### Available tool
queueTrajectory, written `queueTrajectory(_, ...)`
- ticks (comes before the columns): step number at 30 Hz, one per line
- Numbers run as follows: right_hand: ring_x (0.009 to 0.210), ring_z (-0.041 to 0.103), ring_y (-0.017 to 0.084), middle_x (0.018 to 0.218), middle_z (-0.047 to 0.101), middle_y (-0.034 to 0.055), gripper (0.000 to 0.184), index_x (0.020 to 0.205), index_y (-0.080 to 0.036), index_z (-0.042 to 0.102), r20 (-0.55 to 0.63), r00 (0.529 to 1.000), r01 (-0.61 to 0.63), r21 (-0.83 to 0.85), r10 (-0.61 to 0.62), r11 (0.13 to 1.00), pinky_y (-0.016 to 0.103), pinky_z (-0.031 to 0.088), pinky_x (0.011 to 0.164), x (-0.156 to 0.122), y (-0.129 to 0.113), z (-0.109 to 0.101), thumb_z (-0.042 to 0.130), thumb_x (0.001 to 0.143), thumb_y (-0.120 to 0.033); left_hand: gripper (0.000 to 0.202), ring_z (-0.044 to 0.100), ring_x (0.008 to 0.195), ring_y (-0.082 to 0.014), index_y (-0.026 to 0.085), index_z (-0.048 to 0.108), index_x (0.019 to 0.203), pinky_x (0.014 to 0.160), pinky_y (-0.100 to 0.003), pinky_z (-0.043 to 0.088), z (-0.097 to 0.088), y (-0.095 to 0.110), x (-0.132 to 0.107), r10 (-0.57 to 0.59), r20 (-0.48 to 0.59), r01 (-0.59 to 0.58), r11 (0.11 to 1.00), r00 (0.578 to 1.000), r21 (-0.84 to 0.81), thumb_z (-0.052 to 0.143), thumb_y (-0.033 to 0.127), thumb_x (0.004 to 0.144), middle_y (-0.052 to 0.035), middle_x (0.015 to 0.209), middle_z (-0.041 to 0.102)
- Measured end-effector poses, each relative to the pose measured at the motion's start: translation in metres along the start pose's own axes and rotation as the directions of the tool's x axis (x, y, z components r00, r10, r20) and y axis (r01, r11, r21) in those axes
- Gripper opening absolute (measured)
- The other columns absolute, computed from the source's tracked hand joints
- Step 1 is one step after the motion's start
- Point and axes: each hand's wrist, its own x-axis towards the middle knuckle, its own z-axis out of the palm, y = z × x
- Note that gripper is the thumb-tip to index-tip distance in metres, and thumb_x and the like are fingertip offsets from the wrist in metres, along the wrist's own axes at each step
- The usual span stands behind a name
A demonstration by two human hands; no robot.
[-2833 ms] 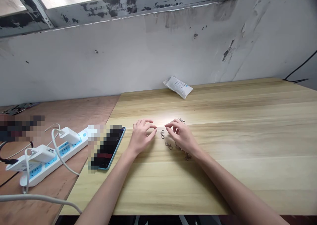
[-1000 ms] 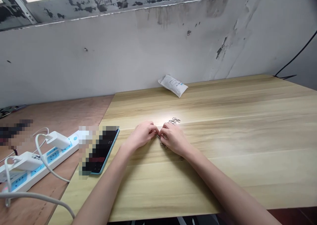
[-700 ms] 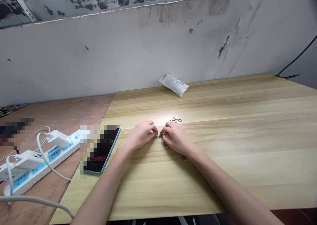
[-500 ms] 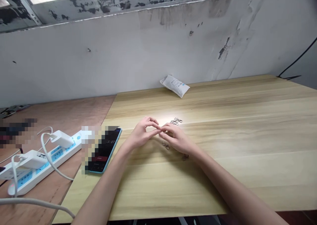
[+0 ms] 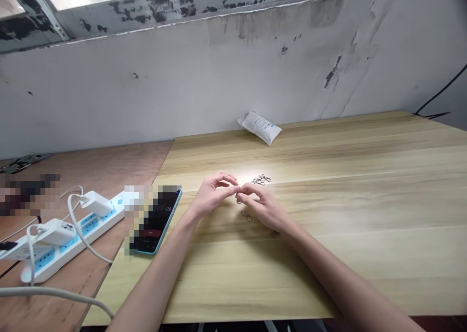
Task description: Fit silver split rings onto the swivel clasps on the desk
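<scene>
Metal key rings [image 5: 260, 179] lie just beyond the right hand's fingers [image 5: 251, 190]

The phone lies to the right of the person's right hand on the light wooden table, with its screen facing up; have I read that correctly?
Not quite. The head view shows the phone to the left of the left hand, not to the right of the right one. It does lie screen up on the light wooden table.

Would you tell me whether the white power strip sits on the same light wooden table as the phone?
No, the power strip lies on a reddish plywood board, while the phone lies on the light table.
</scene>
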Motion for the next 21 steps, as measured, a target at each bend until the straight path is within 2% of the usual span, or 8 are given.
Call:
queueTrajectory(2,0.079,0.057,0.017,0.081,0.064,0.0029,0.025,0.08,-0.021,0.061,-0.057,0.998,0.023,-0.104,-0.029,0.994,0.026,0.042,0.062,0.0,0.002,0.001,0.049,0.093,-0.038,0.016,0.064,0.094,-0.0186,0.018,0.072,0.08,0.086,-0.033,0.051,0.002,0.001,0.0,0.03,-0.014,-0.029,0.997,0.999,0.078,0.073,0.035,0.079,-0.0058,0.098,0.065)
queueTrajectory(6,0.073,0.057,0.015,0.075,0.065,0.0002,0.02,0.076,-0.021,0.059,-0.179,0.968,0.092,-0.387,-0.173,0.918,0.032,0.037,0.078,0.002,0.011,0.0,0.05,0.093,-0.027,0.011,0.062,0.096,-0.0188,0.022,0.074,0.086,0.09,-0.035,0.048,0.005,0.005,-0.003,0.14,0.004,-0.135,0.952,0.99,0.274,0.069,0.031,0.084,-0.0051,0.097,0.066)
queueTrajectory(11,0.072,0.056,0.015,0.075,0.067,-0.0002,0.018,0.079,-0.02,0.06,-0.123,0.947,0.166,-0.605,-0.298,0.779,0.032,0.032,0.079,0.002,0.019,0.0,0.049,0.094,-0.022,0.008,0.059,0.098,-0.0197,0.023,0.073,0.089,0.089,-0.036,0.048,0.009,0.004,-0.005,0.247,0.026,-0.231,0.854,0.969,0.465,0.066,0.023,0.086,-0.0045,0.097,0.066)
queueTrajectory(21,0.072,0.055,0.015,0.077,0.066,0.0004,0.02,0.084,-0.02,0.062,-0.064,0.932,0.185,-0.762,-0.357,0.621,0.033,0.032,0.085,0.002,0.024,0.004,0.047,0.097,-0.023,0.007,0.058,0.098,-0.0188,0.022,0.07,0.087,0.086,-0.034,0.049,0.011,0.001,-0.007,0.249,0.065,-0.236,0.76,0.966,0.605,0.064,0.019,0.086,-0.0022,0.097,0.066)
